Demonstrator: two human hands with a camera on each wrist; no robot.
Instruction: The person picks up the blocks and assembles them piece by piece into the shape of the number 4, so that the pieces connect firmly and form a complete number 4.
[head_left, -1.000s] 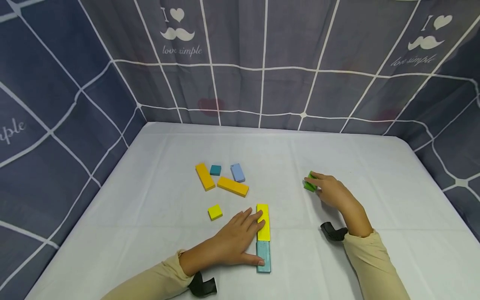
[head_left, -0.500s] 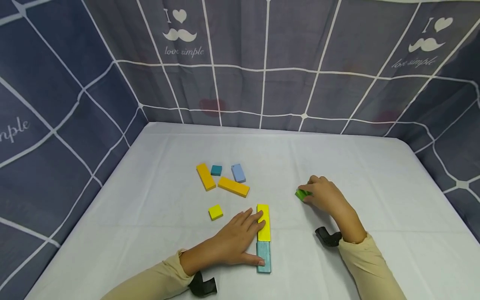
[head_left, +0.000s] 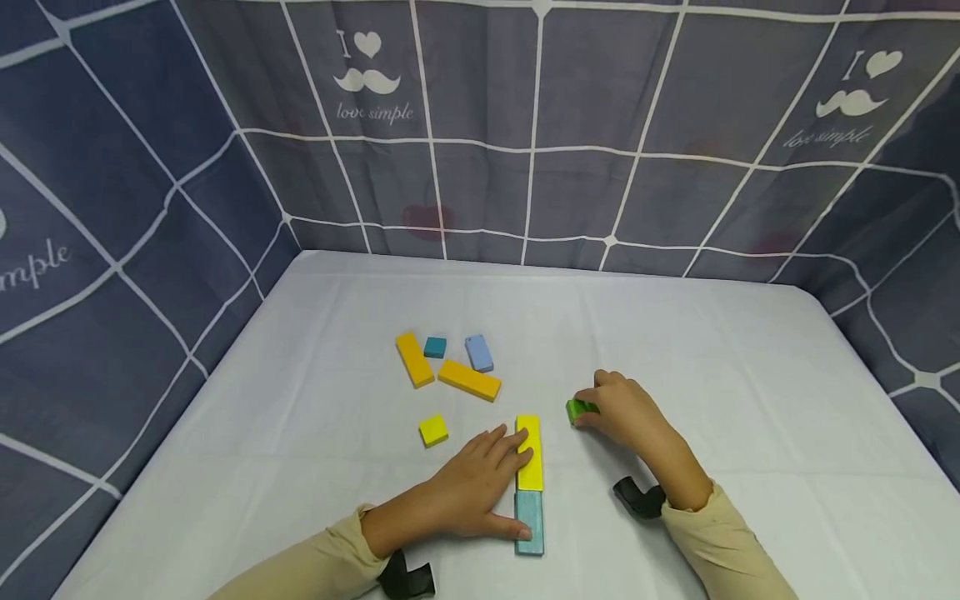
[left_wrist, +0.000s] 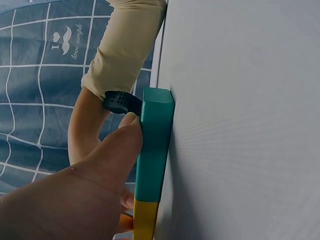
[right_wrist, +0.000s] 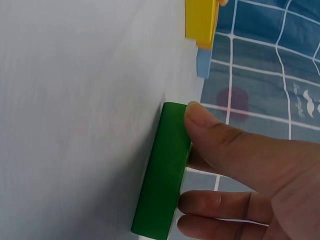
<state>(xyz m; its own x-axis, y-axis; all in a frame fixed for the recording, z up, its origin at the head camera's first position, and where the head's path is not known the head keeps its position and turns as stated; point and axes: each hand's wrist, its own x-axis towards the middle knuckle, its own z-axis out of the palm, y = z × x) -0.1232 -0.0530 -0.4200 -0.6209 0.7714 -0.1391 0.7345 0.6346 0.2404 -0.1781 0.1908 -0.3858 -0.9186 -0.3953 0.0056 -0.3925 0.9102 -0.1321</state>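
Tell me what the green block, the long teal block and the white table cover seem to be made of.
Green block: painted wood or plastic, perhaps; smooth, low sheen, evenly colored. Long teal block: probably painted wood; its top looks faintly streaked, though plastic is possible. White table cover: likely matte cloth, with creases.

The right hand (head_left: 619,410) has drawn the green block (head_left: 578,410) leftward, nearer the yellow-and-teal row (head_left: 529,473) of blocks; whether it was slid or lifted is hard to tell. That hand's fingers (right_wrist: 225,205), which lay over the block a second ago, now pinch it.
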